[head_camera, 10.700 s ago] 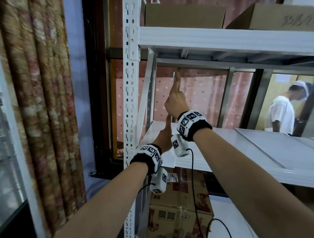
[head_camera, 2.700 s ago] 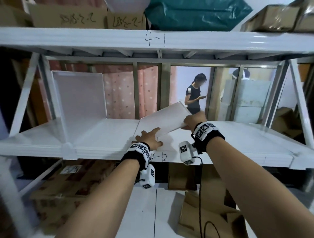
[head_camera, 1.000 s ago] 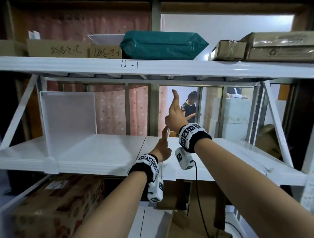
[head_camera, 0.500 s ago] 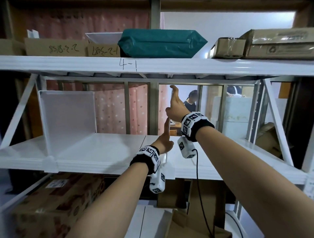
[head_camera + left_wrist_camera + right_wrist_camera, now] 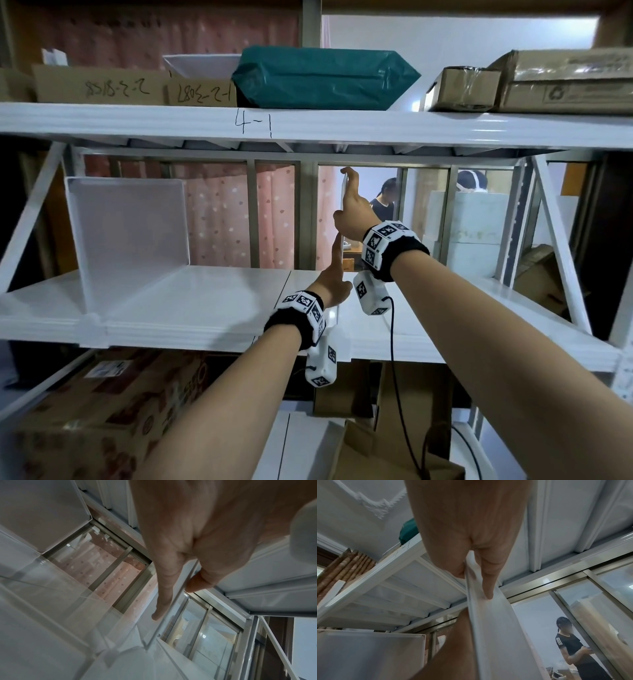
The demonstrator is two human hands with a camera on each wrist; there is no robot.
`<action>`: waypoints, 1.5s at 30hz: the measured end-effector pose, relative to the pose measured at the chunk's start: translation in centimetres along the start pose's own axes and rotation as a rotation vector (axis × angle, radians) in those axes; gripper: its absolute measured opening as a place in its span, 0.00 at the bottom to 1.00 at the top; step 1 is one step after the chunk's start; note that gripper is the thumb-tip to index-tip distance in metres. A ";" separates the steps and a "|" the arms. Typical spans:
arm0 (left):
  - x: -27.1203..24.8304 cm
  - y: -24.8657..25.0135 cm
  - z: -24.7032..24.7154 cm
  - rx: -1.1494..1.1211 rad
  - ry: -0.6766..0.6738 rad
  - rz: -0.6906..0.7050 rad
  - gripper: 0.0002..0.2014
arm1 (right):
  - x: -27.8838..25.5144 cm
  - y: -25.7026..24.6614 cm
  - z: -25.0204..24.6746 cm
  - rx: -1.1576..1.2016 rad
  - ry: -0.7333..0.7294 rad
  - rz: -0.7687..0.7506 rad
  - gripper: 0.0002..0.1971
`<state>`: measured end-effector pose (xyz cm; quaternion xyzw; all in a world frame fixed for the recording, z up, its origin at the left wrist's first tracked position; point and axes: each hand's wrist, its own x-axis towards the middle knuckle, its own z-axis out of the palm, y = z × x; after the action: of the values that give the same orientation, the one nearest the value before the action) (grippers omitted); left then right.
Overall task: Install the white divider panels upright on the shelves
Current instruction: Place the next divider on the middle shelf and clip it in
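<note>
- White divider panel upright, edge-on, mid-shelf, right of an installed divider.
- Pinched high by right hand, low by left hand.
- Probably seating step; next, press the base down, keeping it vertical.

The divider panel pinched between the right hand's fingers looks like thin white plastic, smooth and faintly glossy, with a raised rim along its edge. Above those fingertips, the upper shelf is white painted metal with a soft sheen; below the left hand, the lower shelf has the same glossy white finish. Left of both hands, the standing panel appears matt and slightly translucent. Beyond the fingers, brushed metal window frames and pink dotted cloth curtain. Overhead, brown cardboard boxes flank a teal plastic-wrapped parcel, smooth and shiny.
</note>
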<state>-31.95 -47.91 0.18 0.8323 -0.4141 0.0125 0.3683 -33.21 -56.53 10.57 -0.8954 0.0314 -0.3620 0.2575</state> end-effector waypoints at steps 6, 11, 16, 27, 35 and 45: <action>-0.6 0.2 -0.1 0.030 -0.012 -0.046 0.47 | 0.0 -0.2 0.4 -0.001 -0.001 -0.007 0.39; -0.8 0.6 -0.1 0.026 -0.003 -0.057 0.47 | 0.0 -0.3 0.2 -0.013 -0.011 0.003 0.38; -1.0 0.6 0.0 0.034 -0.008 -0.055 0.48 | -0.2 -0.2 0.2 -0.009 -0.003 0.003 0.37; -1.3 0.6 0.5 -0.001 -0.026 -0.081 0.47 | -0.8 0.3 0.7 -0.001 0.063 0.022 0.38; -1.2 -1.0 1.8 -0.134 -0.012 -0.108 0.40 | -1.3 -0.3 1.9 -0.019 0.047 0.031 0.41; -2.2 -1.5 2.8 -0.058 -0.008 -0.063 0.47 | -2.8 0.5 2.3 0.022 0.080 0.012 0.40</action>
<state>-33.12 -47.57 -3.48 0.8339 -0.3894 -0.0143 0.3908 -33.69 -55.24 7.21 -0.8770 0.0428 -0.3964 0.2681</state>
